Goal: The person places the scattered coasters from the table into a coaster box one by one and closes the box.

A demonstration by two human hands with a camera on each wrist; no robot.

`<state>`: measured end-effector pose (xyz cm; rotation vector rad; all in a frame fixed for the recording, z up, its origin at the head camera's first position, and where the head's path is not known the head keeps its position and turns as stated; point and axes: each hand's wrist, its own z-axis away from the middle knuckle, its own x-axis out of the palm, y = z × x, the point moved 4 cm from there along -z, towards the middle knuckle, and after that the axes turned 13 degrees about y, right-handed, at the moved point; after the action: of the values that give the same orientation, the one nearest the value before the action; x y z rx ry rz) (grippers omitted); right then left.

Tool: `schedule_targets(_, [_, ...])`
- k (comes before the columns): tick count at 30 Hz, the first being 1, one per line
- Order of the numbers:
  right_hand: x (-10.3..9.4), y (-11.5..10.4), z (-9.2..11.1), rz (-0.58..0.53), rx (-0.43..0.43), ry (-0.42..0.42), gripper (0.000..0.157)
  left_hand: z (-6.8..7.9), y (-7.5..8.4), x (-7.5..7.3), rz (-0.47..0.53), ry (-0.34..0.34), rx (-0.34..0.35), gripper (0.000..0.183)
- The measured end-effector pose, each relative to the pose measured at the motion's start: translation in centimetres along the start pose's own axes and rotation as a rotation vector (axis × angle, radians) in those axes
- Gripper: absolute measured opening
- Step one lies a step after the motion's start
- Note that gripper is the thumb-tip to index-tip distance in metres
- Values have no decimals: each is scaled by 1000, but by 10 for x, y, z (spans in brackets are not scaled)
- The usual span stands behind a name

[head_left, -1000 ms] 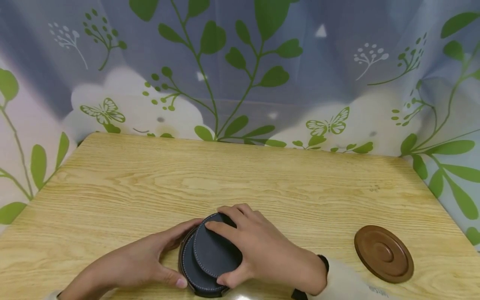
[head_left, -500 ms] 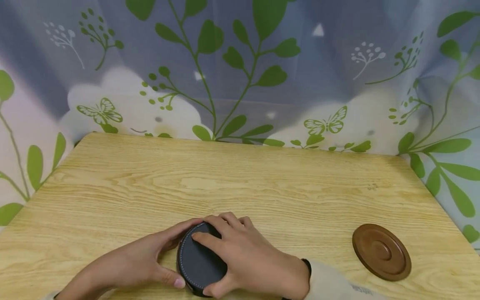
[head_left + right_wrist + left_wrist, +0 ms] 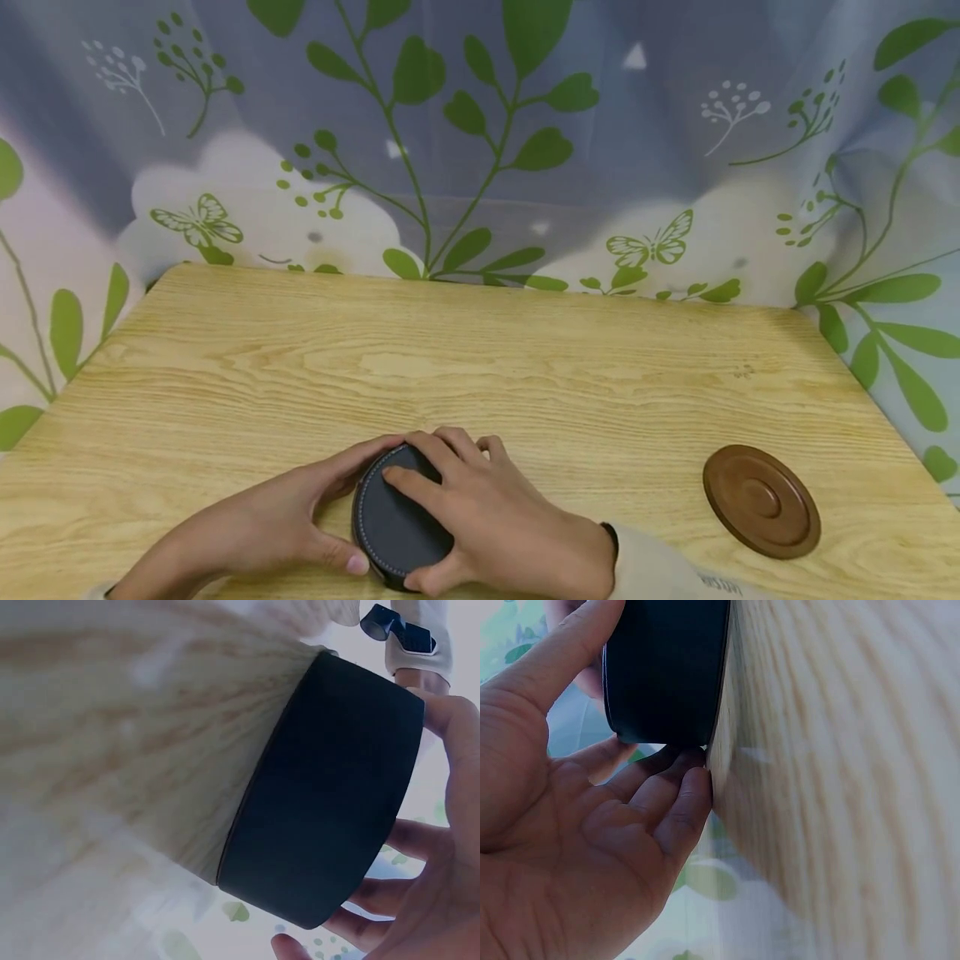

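A round black leather coaster with pale stitching lies level on top of its black round coaster holder, near the table's front edge. My right hand lies over the coaster from the right, index finger on its face, thumb at the near rim and other fingers at the far rim. From the left, my left hand curves its thumb and fingers round the holder's side. The left wrist view has the holder's smooth dark wall standing on the table. What lies beneath the top coaster is hidden.
A brown round disc with a raised ring at its middle lies on the table to the right. The light wood table ends at a leaf-patterned curtain behind it, and the cloth also hangs at both sides.
My right hand has moved left and down with the coaster, from an offset, tilted position to lying flush on the holder. The left hand has stayed about the holder.
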<state>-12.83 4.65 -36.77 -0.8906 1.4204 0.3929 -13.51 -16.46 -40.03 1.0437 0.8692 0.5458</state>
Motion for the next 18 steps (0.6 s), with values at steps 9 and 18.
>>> schedule_targets(9, [5, 0, 6, 7, -27, -9, 80, 1, 0, 0, 12, 8, -7, 99])
schedule_targets(18, [6, 1, 8, 20, -35, -42, 80, 0, 1, 1, 6, 11, 9, 99])
